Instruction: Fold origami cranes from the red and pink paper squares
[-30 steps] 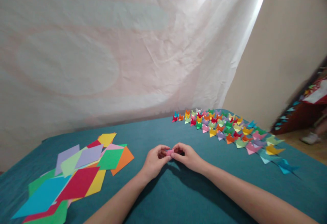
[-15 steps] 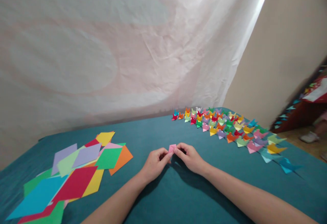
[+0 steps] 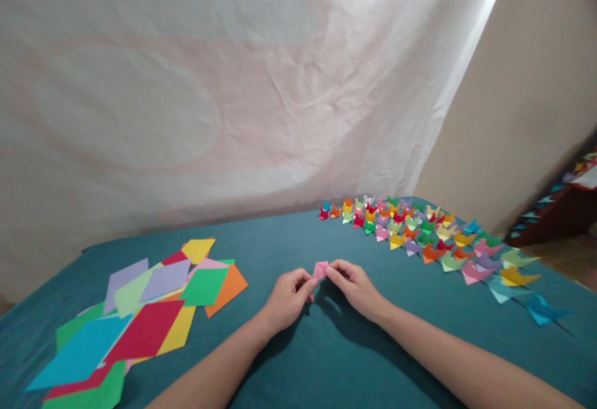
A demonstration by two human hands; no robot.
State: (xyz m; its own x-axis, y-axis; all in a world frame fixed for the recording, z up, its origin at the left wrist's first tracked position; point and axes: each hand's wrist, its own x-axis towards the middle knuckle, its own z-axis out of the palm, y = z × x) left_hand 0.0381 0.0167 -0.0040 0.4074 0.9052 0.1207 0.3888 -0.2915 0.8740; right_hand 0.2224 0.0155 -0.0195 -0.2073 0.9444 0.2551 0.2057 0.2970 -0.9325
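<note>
A small folded piece of pink paper (image 3: pixel 320 269) is held up between my two hands, near the middle of the head view. My left hand (image 3: pixel 290 297) pinches its lower left side between thumb and fingers. On the other side, the thumb and forefinger of my right hand (image 3: pixel 351 286) close on its right edge. The fingertips cover parts of the paper, so its full shape cannot be made out.
Loose coloured paper sheets (image 3: pixel 149 328) lie overlapping on the left of the teal-covered table (image 3: pixel 280 235). Rows of folded paper birds (image 3: pixel 420 229) stand on the right. A pale sheet (image 3: pixel 233 86) hangs behind the table, beside a beige wall (image 3: pixel 517 104).
The view has shifted slightly left, so the table things appear further right. Both hands keep their pinch on the pink paper, which looks turned a little. A person's leg at the right edge has gone from view.
</note>
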